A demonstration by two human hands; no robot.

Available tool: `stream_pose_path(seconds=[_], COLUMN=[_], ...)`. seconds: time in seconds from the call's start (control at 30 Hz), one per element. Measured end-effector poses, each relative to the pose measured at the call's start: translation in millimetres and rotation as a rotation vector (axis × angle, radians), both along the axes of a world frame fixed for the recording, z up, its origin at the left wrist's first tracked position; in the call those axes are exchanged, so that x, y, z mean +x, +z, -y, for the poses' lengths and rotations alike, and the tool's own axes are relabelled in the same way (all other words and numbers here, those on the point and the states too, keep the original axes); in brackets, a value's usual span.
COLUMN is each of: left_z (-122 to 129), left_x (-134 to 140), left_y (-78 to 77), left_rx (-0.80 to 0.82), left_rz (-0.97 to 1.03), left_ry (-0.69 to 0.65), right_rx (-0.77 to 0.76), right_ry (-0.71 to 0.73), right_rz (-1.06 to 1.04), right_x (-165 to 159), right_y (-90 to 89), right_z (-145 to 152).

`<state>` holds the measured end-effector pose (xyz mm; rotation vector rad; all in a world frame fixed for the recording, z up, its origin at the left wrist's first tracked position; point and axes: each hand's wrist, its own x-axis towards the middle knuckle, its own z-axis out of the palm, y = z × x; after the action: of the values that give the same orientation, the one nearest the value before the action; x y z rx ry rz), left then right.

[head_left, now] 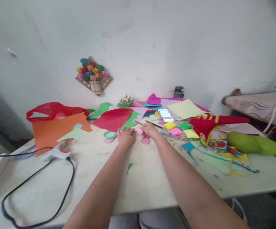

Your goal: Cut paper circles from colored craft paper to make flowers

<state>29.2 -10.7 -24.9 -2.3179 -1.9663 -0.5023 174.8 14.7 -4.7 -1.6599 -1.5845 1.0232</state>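
**Thin circles, light to lift, easy to crease**

Head view: left hand (pixel 126 136) palm down on the table (pixel 92 184), fingers partly spread; cannot tell if pinching anything. Right hand (pixel 149 130) curled, fingers drawn in close to a slim grey tool (pixel 138 122); cannot tell what, if anything, is gripped. Between both hands, a small pink piece (pixel 140 130). Just below the right hand, a pink circle (pixel 145 141) flat on the tabletop; just beside the left, overlapping green and pink circles (pixel 110 135). Probably paper: very light, flexible, quick to crease or slide. Best lifted by the rim, with a soft pinch.
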Motion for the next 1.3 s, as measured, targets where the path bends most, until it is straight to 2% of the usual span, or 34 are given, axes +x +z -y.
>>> stream_pose_path(seconds=[0.13,0.27,0.37,0.43,0.5,0.6,0.67,0.77,0.87,0.93,1.07,1.3], left_z=[-2.5,-5.7,-11.4,-15.1,-17.5,-18.3,-17.0,-12.1,-3.8,2.0,9.2,12.3], left_x=[-1.3,-2.7,-5.4,-8.7,-13.2,-21.1,-24.8,-23.5,-13.1,-4.5,6.1,12.8], left_y=[0.2,-1.1,-2.1,-1.6,-0.5,1.2,2.4,5.7,10.5,12.9,13.8,13.6], left_rx=[-0.001,-0.034,0.005,0.04,0.082,0.171,0.19,0.165,0.162,0.096,-0.03,-0.064], left_rz=[0.065,0.108,0.175,0.295,0.503,0.807,0.856,0.675,0.353,0.225,0.179,0.174], left_ry=[0.085,0.064,0.046,0.013,0.008,0.074,0.114,0.112,0.032,-0.003,0.025,-0.039], right_rx=[0.027,0.047,0.049,0.041,0.042,0.071,0.082,0.047,0.038,0.056,0.079,0.127], right_ry=[-0.018,-0.031,-0.045,-0.055,-0.065,-0.093,-0.124,-0.159,-0.159,-0.156,-0.18,-0.214], right_rz=[-0.078,-0.113,-0.173,-0.253,-0.357,-0.487,-0.526,-0.542,-0.563,-0.582,-0.624,-0.725], right_x=[-1.6,-4.8,-9.1,-12.7,-15.8,-17.5,-17.2,-17.6,-20.4,-22.3,-23.4,-21.5], right_y=[-5.0,-9.0,-8.5,-5.7,-2.2,1.1,0.8,-1.9,-4.6,-5.9,-6.8,-5.1], right_z=[-2.7,-4.3,-2.1,1.8,6.4,10.8,10.7,7.9,6.3,6.1,6.4,10.5])
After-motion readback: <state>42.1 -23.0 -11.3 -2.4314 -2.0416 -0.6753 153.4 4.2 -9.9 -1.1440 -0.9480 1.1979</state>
